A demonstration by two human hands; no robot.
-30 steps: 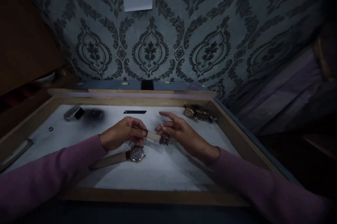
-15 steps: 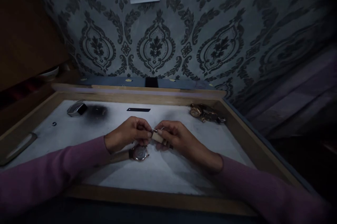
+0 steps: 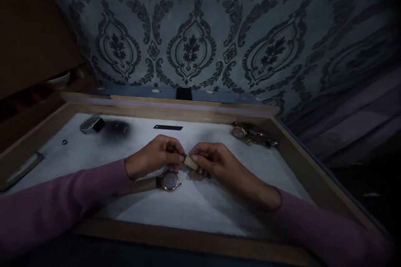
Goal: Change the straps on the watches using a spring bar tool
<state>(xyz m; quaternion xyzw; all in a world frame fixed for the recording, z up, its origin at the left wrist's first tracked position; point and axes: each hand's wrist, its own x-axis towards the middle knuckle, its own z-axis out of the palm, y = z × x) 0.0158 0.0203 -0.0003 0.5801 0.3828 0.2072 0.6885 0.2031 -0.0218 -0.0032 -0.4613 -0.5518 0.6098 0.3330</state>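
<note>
My right hand [image 3: 216, 160] is closed round a short watch strap [image 3: 191, 162], its tan inner face turned up. A thin shiny metal bit, perhaps a spring bar, shows at the strap's upper end. My left hand [image 3: 159, 156] pinches that same end between thumb and fingers; the fingertips hide what exactly they grip. Just below the left hand lies a round watch [image 3: 170, 181] with a rose-gold-coloured case. A tan strap [image 3: 144, 185] runs left from its case, partly behind my left forearm.
The wooden-rimmed tray has a white base [image 3: 213, 217]. Toward its back lie a silver watch [image 3: 92, 125], a black flat strip [image 3: 168, 127] and several gold-coloured watches [image 3: 250, 133]. On the left are a small dark ring [image 3: 64, 142] and a long frame-like object [image 3: 23, 171]. Patterned wall [image 3: 191, 49] rises behind.
The view has shifted slightly, so the tray's contents sit a little differently in the picture. Both hands stay together at the strap's end, with only slight finger movement.
</note>
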